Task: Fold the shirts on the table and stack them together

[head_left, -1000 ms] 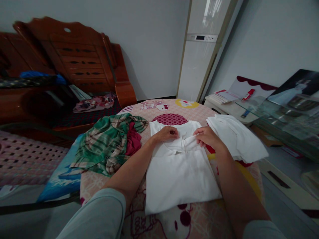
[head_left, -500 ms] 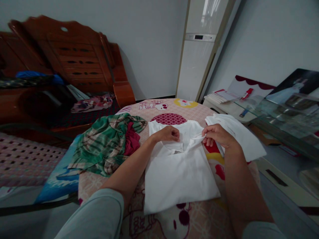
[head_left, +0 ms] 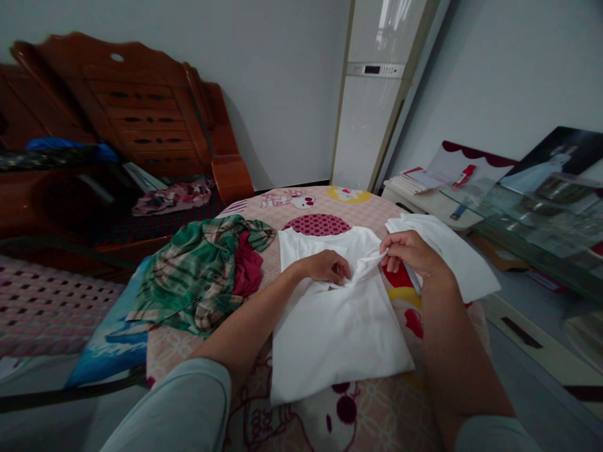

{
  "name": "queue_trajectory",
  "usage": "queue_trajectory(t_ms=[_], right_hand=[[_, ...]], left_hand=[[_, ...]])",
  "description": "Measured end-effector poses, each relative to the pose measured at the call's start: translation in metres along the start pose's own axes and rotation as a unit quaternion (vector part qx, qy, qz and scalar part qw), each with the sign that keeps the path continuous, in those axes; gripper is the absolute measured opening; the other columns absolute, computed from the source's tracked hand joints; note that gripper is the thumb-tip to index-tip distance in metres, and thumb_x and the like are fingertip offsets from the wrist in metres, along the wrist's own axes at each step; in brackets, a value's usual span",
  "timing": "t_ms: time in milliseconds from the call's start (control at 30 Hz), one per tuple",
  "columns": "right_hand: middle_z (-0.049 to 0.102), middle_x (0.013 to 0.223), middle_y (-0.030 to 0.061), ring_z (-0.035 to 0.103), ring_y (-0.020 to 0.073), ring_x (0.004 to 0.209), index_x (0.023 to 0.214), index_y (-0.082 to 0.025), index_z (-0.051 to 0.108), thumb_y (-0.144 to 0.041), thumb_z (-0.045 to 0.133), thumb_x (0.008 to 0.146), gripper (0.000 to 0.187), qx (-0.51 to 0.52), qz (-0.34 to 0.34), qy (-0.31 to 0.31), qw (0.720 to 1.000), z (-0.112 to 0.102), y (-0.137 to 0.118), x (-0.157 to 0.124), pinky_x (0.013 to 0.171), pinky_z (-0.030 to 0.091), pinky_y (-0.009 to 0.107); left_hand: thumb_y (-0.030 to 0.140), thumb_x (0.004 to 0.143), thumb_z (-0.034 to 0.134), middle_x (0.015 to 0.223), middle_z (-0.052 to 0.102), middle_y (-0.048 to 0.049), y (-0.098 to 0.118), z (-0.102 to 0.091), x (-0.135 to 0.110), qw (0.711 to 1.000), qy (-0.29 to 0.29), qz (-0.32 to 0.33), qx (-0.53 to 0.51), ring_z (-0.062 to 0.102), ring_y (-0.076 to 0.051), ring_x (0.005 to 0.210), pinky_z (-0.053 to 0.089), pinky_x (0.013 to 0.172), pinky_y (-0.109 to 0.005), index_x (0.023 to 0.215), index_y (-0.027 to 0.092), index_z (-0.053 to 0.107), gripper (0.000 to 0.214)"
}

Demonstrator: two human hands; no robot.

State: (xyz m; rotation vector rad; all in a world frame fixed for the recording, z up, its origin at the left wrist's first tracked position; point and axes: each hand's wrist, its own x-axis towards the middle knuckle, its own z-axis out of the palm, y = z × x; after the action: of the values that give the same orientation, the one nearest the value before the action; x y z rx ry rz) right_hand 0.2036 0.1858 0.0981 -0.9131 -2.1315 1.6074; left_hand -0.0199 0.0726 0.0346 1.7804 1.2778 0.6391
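Observation:
A white shirt (head_left: 336, 326) lies partly folded on a round table covered with a pink cartoon-print cloth (head_left: 377, 408). My left hand (head_left: 325, 267) rests on the shirt near its collar, fingers curled and pinching the fabric. My right hand (head_left: 409, 252) pinches a raised fold of the same shirt at its upper right and lifts it a little off the table. A second white garment (head_left: 452, 257), folded, lies just right of my right hand.
A green plaid shirt (head_left: 198, 276) with a dark red garment (head_left: 247, 273) is heaped on the table's left side. A wooden bench (head_left: 141, 119) with clutter stands at the left. A tall white appliance (head_left: 372, 94) stands behind the table. Papers lie on a low white cabinet (head_left: 438, 201) at right.
My right hand has pulled the shirt's fold up and to the right. My left hand has slid right and nearer along the collar area.

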Motion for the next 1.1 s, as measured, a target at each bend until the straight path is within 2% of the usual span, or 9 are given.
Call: queue_trajectory(t_ms=[167,333,533,600,667,767,900,1033,1100], right_hand=[[0.069,0.055,0.0056,0.059,0.0138,0.039,0.071,-0.015,0.065,-0.02,0.057,0.059,0.015,0.003,-0.006,0.012,1.0,0.0,0.0,0.0,0.039,0.047,0.02],[0.069,0.055,0.0061,0.06,0.0148,0.039,0.07,-0.015,0.064,-0.019,0.056,0.059,0.014,0.014,-0.019,0.017,1.0,0.0,-0.001,0.001,0.039,0.047,0.021],[0.068,0.054,0.0046,0.06,0.0139,0.04,0.073,-0.014,0.065,-0.02,0.057,0.061,0.015,0.006,-0.025,0.017,1.0,0.002,0.001,0.002,0.04,0.046,0.02],[0.068,0.056,0.0047,0.061,0.014,0.041,0.074,-0.014,0.066,-0.02,0.058,0.062,0.016,0.002,-0.021,0.008,1.0,0.003,0.003,0.004,0.041,0.047,0.02],[0.068,0.057,0.0047,0.062,0.0145,0.044,0.075,-0.014,0.067,-0.02,0.058,0.063,0.016,0.009,-0.023,0.007,1.0,0.005,0.005,0.006,0.043,0.049,0.021],[0.069,0.058,0.0041,0.064,0.0146,0.048,0.077,-0.015,0.067,-0.019,0.057,0.065,0.016,0.022,-0.039,0.028,0.999,0.014,0.008,0.013,0.046,0.049,0.021],[0.071,0.064,0.0033,0.067,0.0155,0.06,0.076,-0.017,0.069,-0.02,0.053,0.067,0.018,-0.004,-0.096,0.04,0.995,0.039,0.014,0.026,0.06,0.054,0.024],[0.076,0.093,0.0055,0.07,0.0193,0.091,0.092,-0.019,0.075,-0.022,0.054,0.072,0.029,-0.042,-0.177,-0.037,0.983,0.063,0.019,0.035,0.084,0.054,0.03],[0.077,0.091,0.0059,0.071,0.019,0.088,0.106,-0.018,0.073,-0.025,0.055,0.074,0.038,-0.026,-0.163,-0.026,0.986,0.062,0.023,0.037,0.083,0.054,0.031]], left_hand=[[0.024,0.069,0.07,0.062,0.059,0.0031,0.016,0.003,-0.003,0.985,-0.075,-0.017,-0.151,0.052,-0.008,0.054,0.04,0.053,-0.018,0.078,0.014,0.067,0.014],[0.023,0.073,0.067,0.059,0.061,0.0014,0.026,0.003,-0.006,0.989,-0.081,-0.037,-0.118,0.055,-0.01,0.052,0.041,0.05,-0.019,0.077,0.014,0.068,0.01],[0.028,0.076,0.068,0.062,0.067,-0.0032,0.028,0.0,-0.008,0.981,-0.127,-0.061,-0.13,0.058,-0.011,0.049,0.04,0.046,-0.019,0.08,0.012,0.071,0.017],[0.029,0.076,0.069,0.061,0.066,-0.0032,0.021,-0.001,-0.005,0.986,-0.095,-0.059,-0.121,0.056,-0.01,0.048,0.038,0.045,-0.019,0.075,0.011,0.07,0.018],[0.032,0.075,0.071,0.058,0.062,-0.0012,0.014,-0.002,-0.002,0.991,-0.007,-0.051,-0.12,0.052,-0.008,0.046,0.038,0.046,-0.019,0.07,0.011,0.067,0.022],[0.042,0.074,0.075,0.071,0.065,-0.004,0.009,-0.003,0.001,0.976,0.104,-0.044,-0.188,0.059,-0.01,0.058,0.048,0.058,-0.024,0.082,0.011,0.067,0.033],[0.056,0.073,0.073,0.095,0.066,-0.0105,0.013,0.0,0.004,0.956,0.119,-0.034,-0.266,0.064,-0.018,0.082,0.053,0.07,-0.031,0.103,0.011,0.066,0.055],[0.041,0.066,0.08,0.084,0.064,-0.0026,0.002,0.003,0.007,0.958,0.177,-0.05,-0.219,0.059,-0.014,0.077,0.047,0.065,-0.023,0.1,0.012,0.068,0.046],[0.03,0.062,0.081,0.08,0.063,-0.0008,-0.007,0.002,0.008,0.953,0.202,-0.089,-0.207,0.057,-0.013,0.07,0.044,0.061,-0.022,0.102,0.011,0.068,0.046]])
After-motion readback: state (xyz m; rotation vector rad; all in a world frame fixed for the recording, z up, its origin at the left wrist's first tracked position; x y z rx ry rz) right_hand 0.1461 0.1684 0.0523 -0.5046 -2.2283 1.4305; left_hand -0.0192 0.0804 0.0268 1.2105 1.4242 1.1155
